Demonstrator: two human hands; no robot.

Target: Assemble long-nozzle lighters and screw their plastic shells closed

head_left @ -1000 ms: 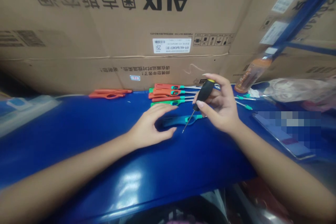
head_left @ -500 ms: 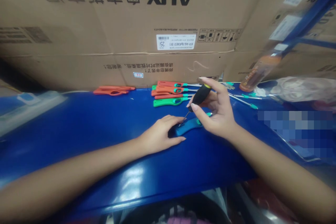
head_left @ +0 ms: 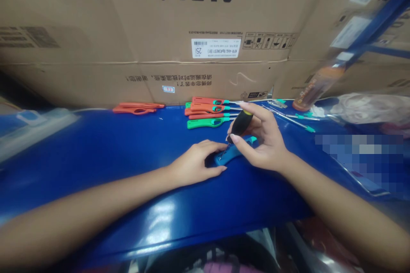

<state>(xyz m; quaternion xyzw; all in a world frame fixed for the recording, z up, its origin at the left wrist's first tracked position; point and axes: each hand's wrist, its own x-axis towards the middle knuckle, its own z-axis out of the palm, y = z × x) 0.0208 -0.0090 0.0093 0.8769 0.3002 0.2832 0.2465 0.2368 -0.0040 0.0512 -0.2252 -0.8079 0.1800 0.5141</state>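
Note:
A blue lighter (head_left: pixel 235 150) with a green trigger part lies on the blue table, its handle end toward my left hand (head_left: pixel 197 163). That hand grips the handle end between thumb and fingers. My right hand (head_left: pixel 264 138) is closed around a screwdriver (head_left: pixel 241 125) with a black and yellow handle. The screwdriver slants down to the left, its thin shaft meeting the lighter's handle. Part of the lighter's front end is hidden behind my right hand. Just beyond lies a pile of red, orange and green lighters (head_left: pixel 205 123) with metal tubes.
Orange lighter shells (head_left: pixel 137 108) lie at the back left of the table (head_left: pixel 134 145). Loose metal tubes (head_left: pixel 293 122) with green ends are at the back right, near an orange bottle (head_left: pixel 317 87) and a plastic bag (head_left: pixel 361 108). Cardboard boxes (head_left: pixel 128 42) stand behind.
My right hand has moved the screwdriver slightly down and left, its tip now lower on the lighter's handle. The left hand stays in place. The view has shifted slightly.

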